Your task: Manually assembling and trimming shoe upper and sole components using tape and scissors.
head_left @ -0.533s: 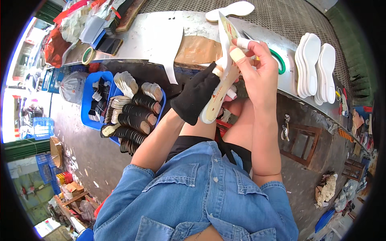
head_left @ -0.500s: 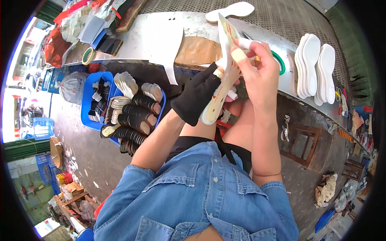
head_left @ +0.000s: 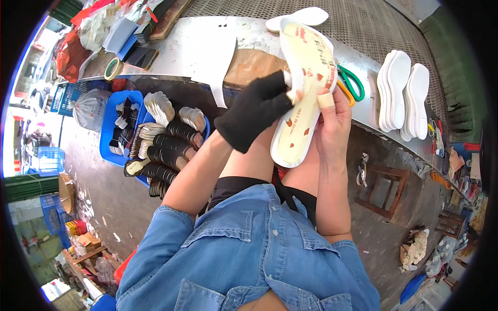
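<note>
A shoe insole [head_left: 298,127] with a printed cream face and a white rim is held up over my lap, its wide end pointing away from me. My left hand [head_left: 254,111], in a black fingerless glove, pinches its left edge near the middle. On the other edge, my right hand [head_left: 333,116] grips it with the thumb, wrapped in pale tape, on the printed face; its other fingers are mostly behind the insole. Just past my right hand, green-handled scissors [head_left: 353,83] lie on the metal bench [head_left: 181,39].
Stacks of white insoles [head_left: 394,90] stand at the bench's right; another white pair [head_left: 298,19] lies at the back. Brown paper [head_left: 254,67], a tape roll [head_left: 113,68] and a phone [head_left: 141,57] rest on the bench. Blue bins [head_left: 107,135] hold dark and pale insole bundles at left.
The insole has turned from nearly edge-on to show its printed face. My right hand has moved down and now grips its right edge; the scissors are less hidden.
</note>
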Tool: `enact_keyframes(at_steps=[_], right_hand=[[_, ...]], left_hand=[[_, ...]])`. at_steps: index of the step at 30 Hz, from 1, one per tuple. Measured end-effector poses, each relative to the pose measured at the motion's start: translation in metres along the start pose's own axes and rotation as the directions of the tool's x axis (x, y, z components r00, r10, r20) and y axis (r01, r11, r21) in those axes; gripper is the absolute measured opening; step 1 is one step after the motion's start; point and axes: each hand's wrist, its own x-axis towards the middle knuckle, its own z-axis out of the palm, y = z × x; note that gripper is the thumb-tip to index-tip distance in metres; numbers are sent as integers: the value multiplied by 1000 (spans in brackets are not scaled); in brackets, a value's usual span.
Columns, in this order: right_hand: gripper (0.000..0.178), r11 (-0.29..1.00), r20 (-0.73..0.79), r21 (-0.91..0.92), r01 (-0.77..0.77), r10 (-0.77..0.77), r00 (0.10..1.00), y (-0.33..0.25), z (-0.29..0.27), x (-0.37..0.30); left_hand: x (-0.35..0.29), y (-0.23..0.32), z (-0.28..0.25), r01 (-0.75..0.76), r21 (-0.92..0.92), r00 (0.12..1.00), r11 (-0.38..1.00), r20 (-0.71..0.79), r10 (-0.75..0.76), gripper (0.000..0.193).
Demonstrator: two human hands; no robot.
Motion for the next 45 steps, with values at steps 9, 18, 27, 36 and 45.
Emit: enact_keyframes(at_steps=[9, 18, 27, 36, 45], right_hand=[[36, 981, 110, -195, 14, 7, 994, -2, -21, -2], [37, 992, 134, -122, -38, 55, 990, -7, -22, 3], [37, 990, 94, -107, 89, -79, 992, -14, 1, 4], [29, 888, 15, -423, 182, -193, 981, -7, 9, -1], [33, 755, 25, -643, 131, -150, 988, -27, -3, 2]], left_hand=[[-10, -6, 2, 84, 184, 995, 979, 46, -93, 25], [-1, 0, 8, 63, -69, 998, 996, -1, -63, 35], [25, -24, 5, 177, -819, 956, 546, 11, -294, 49], [31, -6, 28, -38, 348, 835, 937, -504, 222, 39], [23, 7, 36, 76, 275, 846, 958, -526, 84, 39]])
